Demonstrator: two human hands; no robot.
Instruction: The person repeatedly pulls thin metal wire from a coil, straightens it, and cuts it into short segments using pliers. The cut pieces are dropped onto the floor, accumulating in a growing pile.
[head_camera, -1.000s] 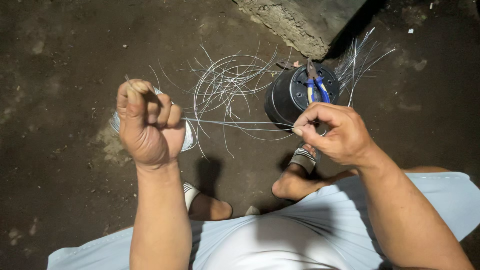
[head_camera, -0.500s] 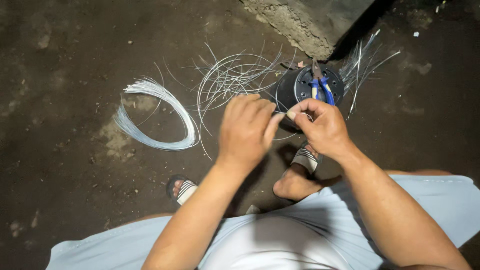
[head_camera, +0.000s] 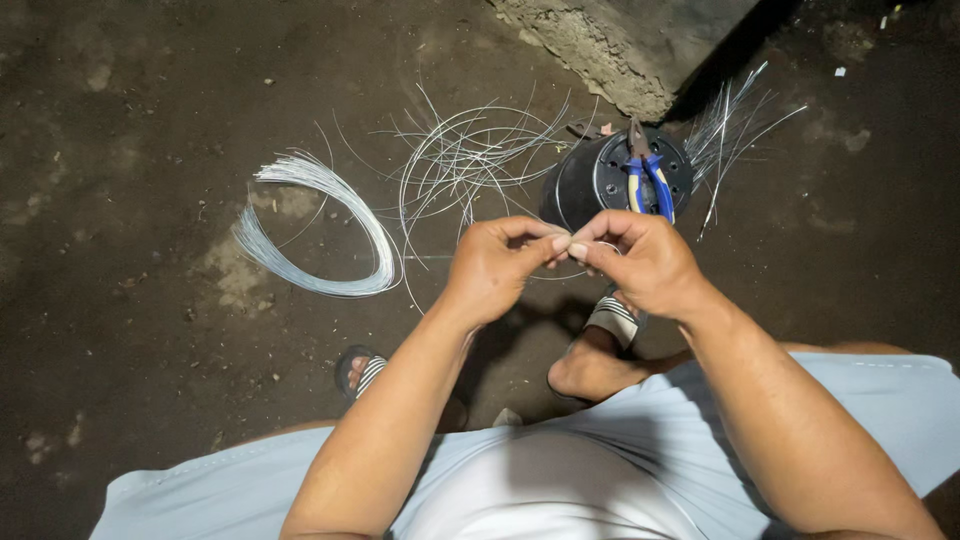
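Observation:
My left hand (head_camera: 497, 262) and my right hand (head_camera: 640, 260) meet in front of me, fingertips pinched together on a thin strand of wire (head_camera: 572, 272) that curves just below them. Beyond my hands lies a loose tangle of thin silvery wires (head_camera: 470, 160) on the ground. A neat curved bundle of wires (head_camera: 330, 230) lies to the left of my left hand. Just past my right hand stands a black round container (head_camera: 600, 180) with blue-handled pliers (head_camera: 648, 180) resting on top.
The ground is dark packed dirt (head_camera: 140, 330). A rough concrete block (head_camera: 620, 45) stands at the top. More loose wires (head_camera: 735, 125) fan out right of the container. My sandalled feet (head_camera: 600, 345) are below my hands.
My left hand, raised in a fist at the left a second ago, has moved right to meet my right hand. The curved bundle now lies uncovered on the ground.

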